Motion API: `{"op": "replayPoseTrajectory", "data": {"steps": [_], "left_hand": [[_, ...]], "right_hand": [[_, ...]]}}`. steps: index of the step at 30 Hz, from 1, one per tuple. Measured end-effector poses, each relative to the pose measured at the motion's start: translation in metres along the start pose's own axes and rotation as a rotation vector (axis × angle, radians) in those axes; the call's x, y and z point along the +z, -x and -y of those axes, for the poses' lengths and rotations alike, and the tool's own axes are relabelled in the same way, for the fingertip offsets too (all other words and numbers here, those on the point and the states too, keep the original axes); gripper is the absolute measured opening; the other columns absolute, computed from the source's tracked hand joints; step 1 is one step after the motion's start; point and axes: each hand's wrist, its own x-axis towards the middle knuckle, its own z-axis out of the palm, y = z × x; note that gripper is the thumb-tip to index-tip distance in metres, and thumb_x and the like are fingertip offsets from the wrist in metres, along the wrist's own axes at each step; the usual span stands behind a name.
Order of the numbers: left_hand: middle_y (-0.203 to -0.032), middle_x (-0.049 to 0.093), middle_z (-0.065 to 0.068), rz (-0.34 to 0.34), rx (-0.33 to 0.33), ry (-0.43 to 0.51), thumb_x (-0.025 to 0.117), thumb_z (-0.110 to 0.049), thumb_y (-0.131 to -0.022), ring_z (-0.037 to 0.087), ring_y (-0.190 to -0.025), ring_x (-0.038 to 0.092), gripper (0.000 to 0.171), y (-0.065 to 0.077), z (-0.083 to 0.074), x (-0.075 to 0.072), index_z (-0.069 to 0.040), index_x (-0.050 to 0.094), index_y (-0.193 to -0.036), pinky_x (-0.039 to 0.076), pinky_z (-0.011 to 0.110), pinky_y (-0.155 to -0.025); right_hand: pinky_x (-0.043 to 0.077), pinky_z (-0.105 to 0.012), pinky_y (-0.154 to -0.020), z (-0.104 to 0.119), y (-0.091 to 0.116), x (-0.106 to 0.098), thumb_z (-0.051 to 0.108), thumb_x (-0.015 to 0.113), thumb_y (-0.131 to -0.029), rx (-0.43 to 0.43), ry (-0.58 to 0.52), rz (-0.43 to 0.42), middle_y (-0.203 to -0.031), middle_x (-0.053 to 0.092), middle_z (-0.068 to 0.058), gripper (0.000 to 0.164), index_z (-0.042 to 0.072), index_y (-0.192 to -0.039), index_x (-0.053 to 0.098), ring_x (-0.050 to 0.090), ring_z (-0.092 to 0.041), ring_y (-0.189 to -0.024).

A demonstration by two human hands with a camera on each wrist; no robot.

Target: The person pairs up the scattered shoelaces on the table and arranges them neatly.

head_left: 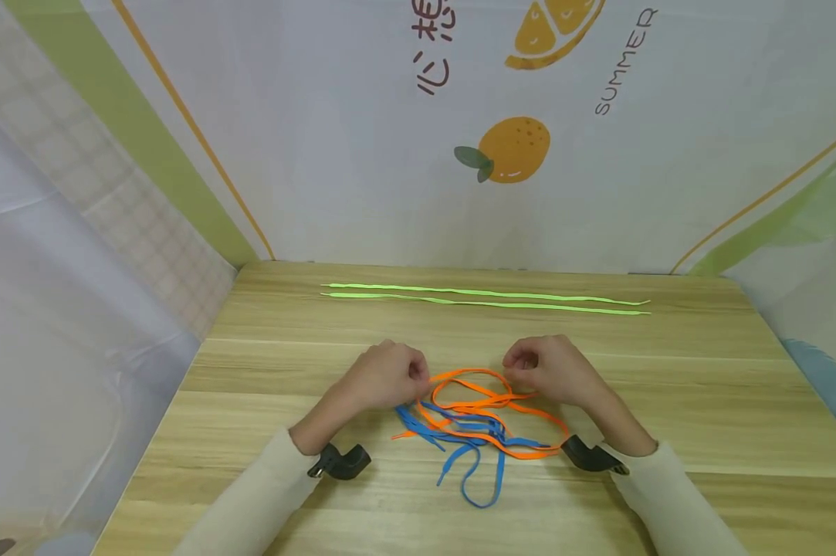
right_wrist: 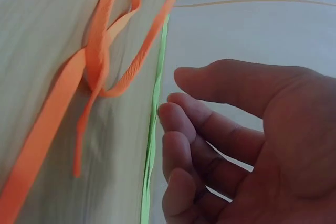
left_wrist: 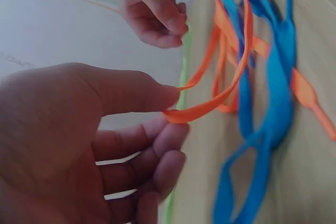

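An orange shoelace (head_left: 536,455) lies in loose loops on the table, tangled over a blue shoelace (head_left: 483,505). At the left end of the pile, my left hand (head_left: 392,376) pinches a bend of the orange lace between thumb and index finger. The left wrist view shows this orange loop (left_wrist: 202,109) rising from the pile to the fingertips. Beyond the pile's right side is my right hand (head_left: 553,371), fingers loosely bent. In the right wrist view a gap separates thumb from fingers (right_wrist: 178,121), and nothing is between them.
Two light green shoelaces (head_left: 487,293) stretch side by side, nearly straight, along the back of the wooden table (head_left: 251,432). A white printed cloth (head_left: 362,170) hangs behind the table. Each sleeve cuff carries a black wrist mount (head_left: 344,463).
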Motion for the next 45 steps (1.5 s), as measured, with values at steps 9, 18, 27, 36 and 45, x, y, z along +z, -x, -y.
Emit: {"op": "replayPoseTrajectory", "data": {"steps": [9, 18, 27, 36, 45], "left_hand": [[-0.076, 0.066, -0.014, -0.109, 0.104, 0.038, 0.084, -0.02, -0.096, 0.005, -0.07, 0.061, 0.01, 0.008, -0.026, -0.009, -0.017, 0.077, -0.09, 0.054, 0.027, -0.069], [-0.084, 0.07, -0.014, -0.174, 0.176, 0.056, 0.088, -0.019, -0.095, 0.005, -0.079, 0.064, 0.009, 0.018, -0.044, -0.016, -0.016, 0.079, -0.093, 0.055, 0.027, -0.074], [-0.084, 0.07, -0.016, -0.217, 0.228, 0.094, 0.087, -0.018, -0.095, 0.001, -0.079, 0.064, 0.009, 0.023, -0.045, -0.021, -0.016, 0.079, -0.092, 0.056, 0.026, -0.076], [-0.083, 0.07, -0.016, -0.227, 0.216, 0.124, 0.087, -0.021, -0.096, 0.002, -0.08, 0.065, 0.01, 0.025, -0.037, -0.028, -0.017, 0.079, -0.092, 0.056, 0.028, -0.075], [-0.086, 0.07, -0.014, -0.162, 0.217, 0.233, 0.083, -0.023, -0.099, 0.007, -0.084, 0.066, 0.009, 0.027, -0.029, -0.039, -0.018, 0.078, -0.094, 0.053, 0.034, -0.079]], "right_hand": [[0.057, -0.031, -0.073, 0.013, 0.004, -0.001, 0.006, 0.081, -0.096, -0.123, -0.041, -0.049, -0.096, 0.076, 0.003, 0.014, 0.007, -0.11, 0.081, 0.067, -0.016, -0.088], [0.061, -0.033, -0.079, 0.02, 0.004, 0.004, 0.004, 0.085, -0.094, -0.248, -0.113, 0.024, -0.116, 0.077, -0.006, 0.028, 0.006, -0.121, 0.08, 0.069, -0.03, -0.103], [0.061, -0.031, -0.077, 0.016, 0.002, 0.008, 0.003, 0.084, -0.094, -0.25, -0.101, 0.065, -0.105, 0.077, 0.002, 0.014, 0.01, -0.106, 0.084, 0.071, -0.02, -0.094], [0.06, -0.031, -0.074, 0.013, 0.003, -0.002, 0.007, 0.084, -0.096, -0.23, -0.113, 0.08, -0.099, 0.076, 0.007, 0.008, 0.015, -0.097, 0.083, 0.068, -0.01, -0.089], [0.059, -0.031, -0.076, 0.013, 0.012, -0.024, 0.008, 0.082, -0.1, -0.244, -0.203, 0.107, -0.099, 0.076, 0.01, 0.013, 0.021, -0.099, 0.082, 0.069, -0.013, -0.09]]}}
